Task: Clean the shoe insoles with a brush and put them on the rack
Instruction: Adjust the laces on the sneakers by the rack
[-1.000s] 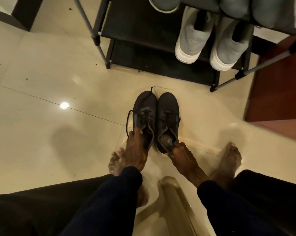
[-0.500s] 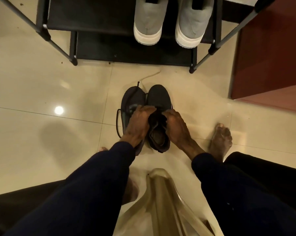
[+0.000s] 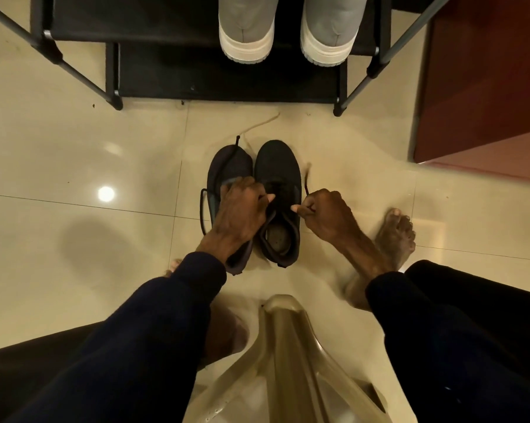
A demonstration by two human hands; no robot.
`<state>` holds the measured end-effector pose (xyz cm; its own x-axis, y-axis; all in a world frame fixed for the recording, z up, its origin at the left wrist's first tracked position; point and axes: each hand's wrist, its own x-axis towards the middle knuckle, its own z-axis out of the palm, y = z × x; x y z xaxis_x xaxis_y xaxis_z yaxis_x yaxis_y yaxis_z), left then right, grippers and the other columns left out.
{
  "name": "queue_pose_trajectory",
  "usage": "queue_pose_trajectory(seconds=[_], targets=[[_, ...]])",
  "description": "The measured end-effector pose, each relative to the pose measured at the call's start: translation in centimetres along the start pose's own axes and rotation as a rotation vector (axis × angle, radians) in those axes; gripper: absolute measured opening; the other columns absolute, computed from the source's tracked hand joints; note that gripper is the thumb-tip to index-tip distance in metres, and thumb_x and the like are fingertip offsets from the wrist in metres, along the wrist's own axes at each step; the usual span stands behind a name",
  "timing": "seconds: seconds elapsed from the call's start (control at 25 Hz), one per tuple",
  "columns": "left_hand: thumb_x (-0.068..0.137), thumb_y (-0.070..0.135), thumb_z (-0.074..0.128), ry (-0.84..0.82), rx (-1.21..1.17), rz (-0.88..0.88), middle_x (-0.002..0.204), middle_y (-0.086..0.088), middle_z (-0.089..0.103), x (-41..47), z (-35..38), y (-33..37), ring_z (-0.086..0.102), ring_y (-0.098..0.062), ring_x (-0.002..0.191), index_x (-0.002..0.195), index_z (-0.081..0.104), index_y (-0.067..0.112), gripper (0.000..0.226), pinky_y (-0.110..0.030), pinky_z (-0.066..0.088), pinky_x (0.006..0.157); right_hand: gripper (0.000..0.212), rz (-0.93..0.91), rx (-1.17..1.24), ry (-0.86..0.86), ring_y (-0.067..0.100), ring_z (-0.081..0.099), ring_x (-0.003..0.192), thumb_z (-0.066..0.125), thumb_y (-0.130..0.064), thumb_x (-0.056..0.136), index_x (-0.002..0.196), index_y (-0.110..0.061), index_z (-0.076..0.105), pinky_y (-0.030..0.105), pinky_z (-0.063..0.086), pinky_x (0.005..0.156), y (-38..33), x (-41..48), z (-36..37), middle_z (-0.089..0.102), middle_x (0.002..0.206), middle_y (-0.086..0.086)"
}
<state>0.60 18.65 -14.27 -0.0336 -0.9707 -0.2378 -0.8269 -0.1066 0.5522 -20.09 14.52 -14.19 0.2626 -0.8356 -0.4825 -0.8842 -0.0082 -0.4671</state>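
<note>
Right grip: my right hand (image 3: 326, 216) pinches the end of a dark lace (image 3: 305, 188) between thumb and curled fingers, and the lace runs off toward 12 o'clock.
Left grip: my left hand (image 3: 242, 210) is curled over the lacing of the right-hand shoe (image 3: 277, 166). I read it as gripping there, though I cannot tell if it has lace or tongue.
Insole: the insole (image 3: 276, 239) is inside that shoe and shows through the open mouth at 6 o'clock of my hands.
Other shoe: the left-hand shoe (image 3: 227, 164) touches its mate, half under my left wrist. I cannot see inside it.
Rack: the rack (image 3: 227, 87) stands at 12 o'clock with grey shoes (image 3: 247, 32) on a shelf and no insoles on it.
Brush: none in sight.
Progress: I judge this the very start, only loosening. Pulling out, brushing and racking both insoles are all left to do.
</note>
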Motion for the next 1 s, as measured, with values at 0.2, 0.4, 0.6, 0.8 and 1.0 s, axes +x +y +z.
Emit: queue_pose_trajectory(seconds=[0.2,0.4,0.6,0.8,1.0], targets=[[0.103,0.035,0.058,-0.043,-0.666,-0.239,0.083,0.001,0.073,0.4,-0.8,1.6,0.070,-0.010,0.080,0.076,0.067,0.016,0.035,-0.033,0.058,0.081,0.035,0.179,0.616,0.004,0.019,0.067,0.066,0.067,-0.041,0.097,0.078,-0.014,0.078,0.040,0.060,0.076,-1.4,0.2,-3.3,0.074,0.073,0.001],[0.103,0.032,0.059,0.161,-1.076,-0.416,0.092,-0.013,0.077,0.3,-0.3,3.7,0.075,-0.027,0.089,0.082,0.069,0.009,0.033,-0.041,0.062,0.085,0.029,0.455,1.490,0.030,0.026,0.072,0.097,0.060,-0.032,0.101,0.085,-0.007,0.063,0.039,0.059,0.086,-4.6,0.5,-1.8,0.074,0.106,0.018],[0.103,0.032,0.058,0.117,-1.125,-0.503,0.086,-0.010,0.078,1.2,-0.4,4.1,0.074,-0.023,0.078,0.091,0.074,0.002,0.036,-0.034,0.058,0.072,0.025,0.489,1.590,0.007,0.019,0.069,0.076,0.047,-0.025,0.108,0.100,-0.012,0.066,0.032,0.051,0.072,-4.8,1.1,-0.9,0.071,0.088,0.007],[0.104,0.023,0.058,-0.030,-1.250,-0.531,0.087,-0.011,0.078,1.4,-0.8,4.2,0.075,-0.021,0.071,0.098,0.070,0.000,0.027,-0.023,0.053,0.053,0.030,0.416,1.481,-0.110,0.018,0.061,0.071,0.041,-0.011,0.108,0.114,-0.009,0.070,0.029,0.042,0.062,-3.1,0.6,-1.1,0.068,0.089,0.008],[0.110,0.030,0.043,-0.018,-1.175,-0.523,0.077,-0.006,0.072,1.6,0.5,3.4,0.059,-0.012,0.063,0.088,0.070,0.010,0.040,-0.021,0.046,0.056,0.020,0.345,1.273,-0.093,0.014,0.057,0.072,0.053,-0.005,0.104,0.110,-0.009,0.071,0.025,0.043,0.059,-2.6,0.7,-0.4,0.067,0.084,0.006]])
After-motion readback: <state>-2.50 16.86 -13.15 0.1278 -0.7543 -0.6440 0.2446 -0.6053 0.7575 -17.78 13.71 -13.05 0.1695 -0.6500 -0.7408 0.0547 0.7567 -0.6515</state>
